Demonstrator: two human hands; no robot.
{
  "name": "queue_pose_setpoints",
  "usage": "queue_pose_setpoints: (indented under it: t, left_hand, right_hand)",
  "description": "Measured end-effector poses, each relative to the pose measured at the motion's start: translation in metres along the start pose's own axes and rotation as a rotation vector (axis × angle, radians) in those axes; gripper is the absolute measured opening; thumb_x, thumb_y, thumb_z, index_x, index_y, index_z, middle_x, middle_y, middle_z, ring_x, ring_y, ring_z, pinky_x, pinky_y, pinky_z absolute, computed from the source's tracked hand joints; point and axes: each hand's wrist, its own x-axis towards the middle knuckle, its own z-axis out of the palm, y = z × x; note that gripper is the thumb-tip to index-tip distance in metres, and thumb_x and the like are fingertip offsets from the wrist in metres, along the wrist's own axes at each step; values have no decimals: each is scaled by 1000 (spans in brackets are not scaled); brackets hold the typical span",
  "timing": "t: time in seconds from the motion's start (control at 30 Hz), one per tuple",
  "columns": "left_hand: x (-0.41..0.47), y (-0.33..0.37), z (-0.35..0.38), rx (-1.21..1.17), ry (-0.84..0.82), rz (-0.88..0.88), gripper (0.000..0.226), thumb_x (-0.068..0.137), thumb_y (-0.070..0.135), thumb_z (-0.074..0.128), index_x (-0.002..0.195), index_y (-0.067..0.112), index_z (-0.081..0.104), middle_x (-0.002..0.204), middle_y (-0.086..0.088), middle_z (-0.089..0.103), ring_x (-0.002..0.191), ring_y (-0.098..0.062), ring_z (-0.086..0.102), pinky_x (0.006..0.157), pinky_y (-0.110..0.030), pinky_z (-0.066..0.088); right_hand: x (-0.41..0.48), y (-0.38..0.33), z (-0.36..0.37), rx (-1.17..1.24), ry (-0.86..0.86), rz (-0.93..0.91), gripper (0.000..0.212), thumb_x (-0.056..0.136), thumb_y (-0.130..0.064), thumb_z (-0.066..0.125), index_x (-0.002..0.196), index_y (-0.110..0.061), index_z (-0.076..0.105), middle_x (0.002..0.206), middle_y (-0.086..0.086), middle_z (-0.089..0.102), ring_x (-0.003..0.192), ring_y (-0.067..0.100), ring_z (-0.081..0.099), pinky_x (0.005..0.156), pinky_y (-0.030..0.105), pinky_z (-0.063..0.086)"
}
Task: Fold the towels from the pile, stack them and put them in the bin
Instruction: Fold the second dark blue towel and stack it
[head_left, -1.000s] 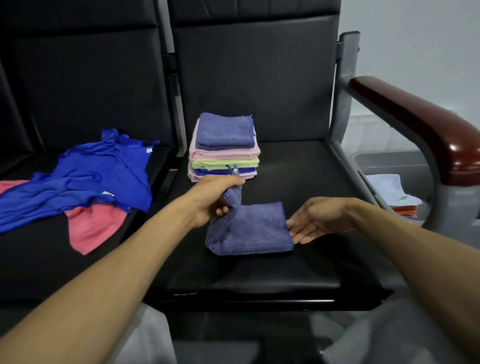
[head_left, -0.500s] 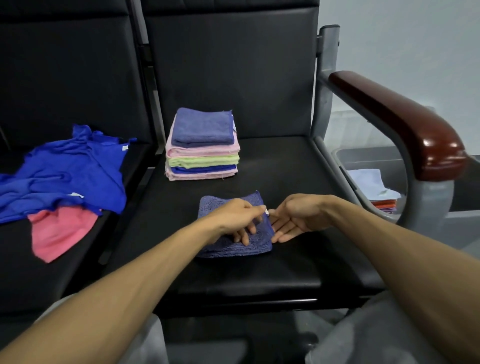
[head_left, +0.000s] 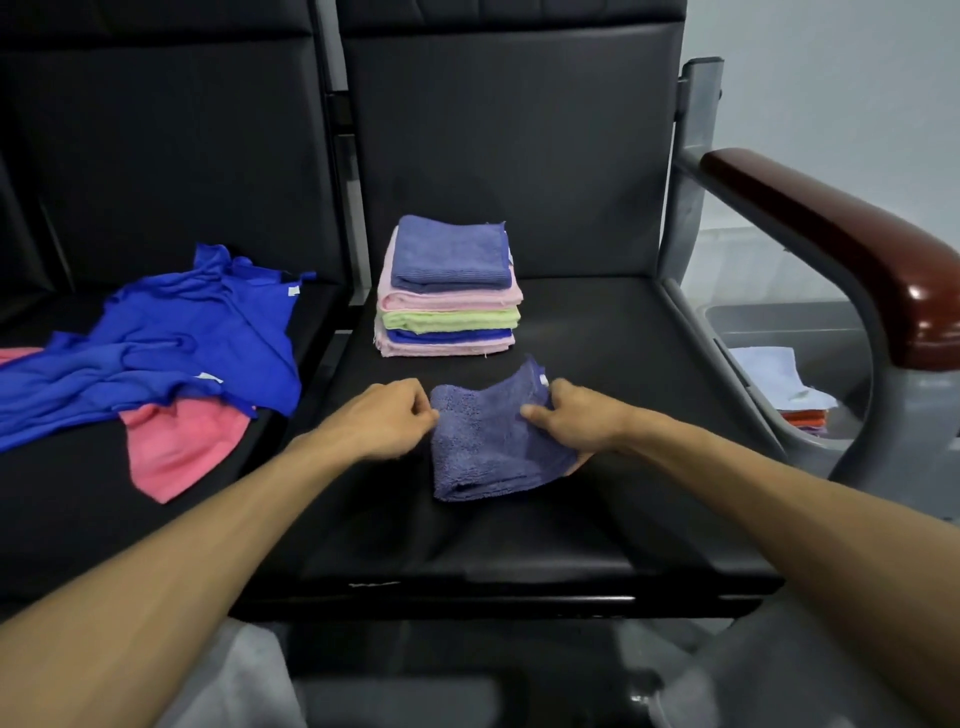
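Since half a second ago, the left hand has been shifted from the right edge of the purple towel to its far left corner, and the towel's right side has been raised off the seat. That corner is pinched by the curled fingers of the left hand. The right edge is gripped by the right hand, thumb on top and fingers underneath. The folded towel is held over the near middle of the right seat, its near left corner seemingly resting on the cushion, just on the near side of the stack.

The cloth is judged light, soft and limp: it sags between the hands, and its layers can be expected to slide apart if only one is caught. All layers are best taken together at opposite edges, or supported from beneath. The nap looks grippy rather than slippery, and nothing is fragile.

Open cushion is left to the right of towel and stack. The stack is placed at the far left of this seat, close to the gap between seats. Its top towel is smaller than the pink one below, so a careless drop could shift it. The unfolded pile is spread on the left seat. The bin is set to the right beyond the armrest, which must be cleared.
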Motion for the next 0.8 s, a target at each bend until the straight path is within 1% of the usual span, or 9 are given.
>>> queue_pose_setpoints:
  t: [0.07, 0.17, 0.27, 0.4, 0.47, 0.5, 0.57, 0.63, 0.8]
  left_hand:
    - [0, -1, 1, -122, -43, -75, 24, 97, 41, 46, 99, 19, 53, 89, -4, 68, 71, -18, 68, 73, -35, 56]
    - [2, 0, 3, -450, -106, -178, 37, 100, 44, 40, 113, 11, 47, 98, -9, 63, 70, -20, 65, 70, -33, 55]
    - [1, 5, 0, -908, -201, -249, 45, 98, 49, 42, 114, 7, 49, 101, -16, 62, 76, -24, 62, 78, -36, 54]
    - [-1, 4, -6, -1277, -411, -209, 40, 93, 37, 56, 121, 8, 58, 113, -17, 67, 99, -35, 66, 85, -44, 54]
    - [-2, 6, -10, -1412, -431, -139, 36, 93, 22, 57, 124, 4, 57, 113, -18, 68, 100, -35, 67, 85, -45, 57]
    - [-2, 8, -11, -1456, -398, -108, 35, 93, 16, 56, 125, 2, 57, 112, -17, 68, 98, -33, 68, 82, -43, 58]
    - [1, 12, -10, -1497, -279, -76, 34, 92, 5, 56, 126, 1, 56, 113, -15, 69, 94, -26, 69, 71, -38, 60]
    - [5, 14, -9, -1483, -168, -63, 37, 90, 1, 57, 127, 2, 54, 116, -14, 68, 93, -23, 69, 66, -34, 60]
    - [13, 14, -11, -1468, 55, -20, 40, 86, -2, 63, 124, 6, 55, 117, -11, 68, 98, -24, 68, 69, -34, 60]
  right_hand:
    - [-3, -8, -5, 42, 102, -101, 34, 101, -37, 44, 116, -6, 41, 120, 15, 57, 95, 27, 62, 71, 30, 45]
    - [-5, -17, -11, 355, 109, -270, 18, 101, -31, 46, 95, -18, 36, 105, 12, 56, 75, 36, 70, 56, 47, 58]
    - [-3, -25, -16, 433, 159, -398, 19, 100, -26, 47, 98, -12, 35, 98, 10, 56, 73, 41, 70, 54, 57, 57]
    - [-3, -31, -24, 504, 273, -499, 17, 100, -21, 47, 101, -8, 37, 95, 11, 55, 79, 37, 69, 56, 53, 58]
    - [-2, -30, -27, 521, 319, -523, 14, 100, -20, 48, 102, -7, 41, 95, 11, 55, 81, 17, 67, 60, 40, 59]
    - [-1, -30, -28, 527, 341, -522, 12, 100, -20, 48, 101, -9, 44, 94, 8, 56, 79, 9, 63, 64, 34, 57]
    - [-1, -28, -26, 626, 318, -465, 12, 99, -25, 52, 100, -13, 49, 98, 6, 60, 81, 10, 63, 68, 39, 58]
    - [-2, -30, -22, 781, 223, -382, 17, 97, -26, 55, 106, -12, 51, 104, 9, 64, 76, 15, 69, 58, 37, 59]
    - [9, -31, -14, 863, 248, -299, 27, 96, -13, 57, 120, -5, 48, 116, 14, 61, 83, 24, 70, 61, 39, 60]
